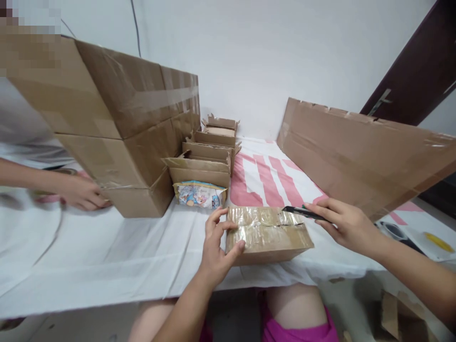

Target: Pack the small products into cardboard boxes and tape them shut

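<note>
A small taped cardboard box (267, 237) lies near the front edge of the table before me. My left hand (219, 247) grips its left end, fingers and thumb pressed on the shiny tape on top. In my right hand (344, 223) is a black box cutter (302, 212), its tip at the box's far top edge on the right. A ragged slit runs through the tape on the right half of the top. Just behind the box rests a printed plastic packet (200, 194), against open cardboard boxes (203, 164).
Stacked closed cartons (135, 109) form a wall on the left; beyond them another person's hand (80, 190) rests on the table. A large cardboard panel (356, 147) stands on the right. Near it lie a tape roll (394, 231) and a yellow ring (439, 241). Cardboard scraps (402, 313) sit below.
</note>
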`<state>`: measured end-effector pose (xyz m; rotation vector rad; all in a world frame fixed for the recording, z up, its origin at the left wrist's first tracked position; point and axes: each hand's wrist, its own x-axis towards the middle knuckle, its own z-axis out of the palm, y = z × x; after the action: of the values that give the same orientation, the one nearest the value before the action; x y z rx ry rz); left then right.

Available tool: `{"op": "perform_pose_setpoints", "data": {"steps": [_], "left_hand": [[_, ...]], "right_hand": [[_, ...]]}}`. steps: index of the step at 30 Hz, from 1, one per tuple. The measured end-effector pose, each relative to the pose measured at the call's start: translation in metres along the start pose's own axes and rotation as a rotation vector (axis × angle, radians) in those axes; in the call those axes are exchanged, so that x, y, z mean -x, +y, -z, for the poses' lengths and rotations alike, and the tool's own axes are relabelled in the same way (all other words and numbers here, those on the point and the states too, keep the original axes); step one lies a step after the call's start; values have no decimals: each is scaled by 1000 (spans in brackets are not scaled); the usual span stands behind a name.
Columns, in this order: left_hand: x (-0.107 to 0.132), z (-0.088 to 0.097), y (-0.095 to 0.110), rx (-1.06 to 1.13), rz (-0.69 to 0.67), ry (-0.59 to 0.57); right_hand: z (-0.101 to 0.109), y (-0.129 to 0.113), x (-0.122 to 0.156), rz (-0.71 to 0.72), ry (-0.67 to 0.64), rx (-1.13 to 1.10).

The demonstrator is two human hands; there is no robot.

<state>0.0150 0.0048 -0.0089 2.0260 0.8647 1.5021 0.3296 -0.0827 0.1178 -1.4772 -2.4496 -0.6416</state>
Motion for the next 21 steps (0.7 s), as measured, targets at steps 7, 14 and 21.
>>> {"op": "perform_pose_setpoints", "data": {"steps": [7, 14, 21], "left_hand": [[-1, -3, 0, 12, -116, 10], [-2, -3, -3, -6, -89, 24], [-3, -7, -2, -54, -90, 35]], "right_hand": [[-12, -32, -45, 220, -53, 5], [-6, -36, -55, 386, -111, 107], [14, -15, -25, 345, -189, 210]]}}
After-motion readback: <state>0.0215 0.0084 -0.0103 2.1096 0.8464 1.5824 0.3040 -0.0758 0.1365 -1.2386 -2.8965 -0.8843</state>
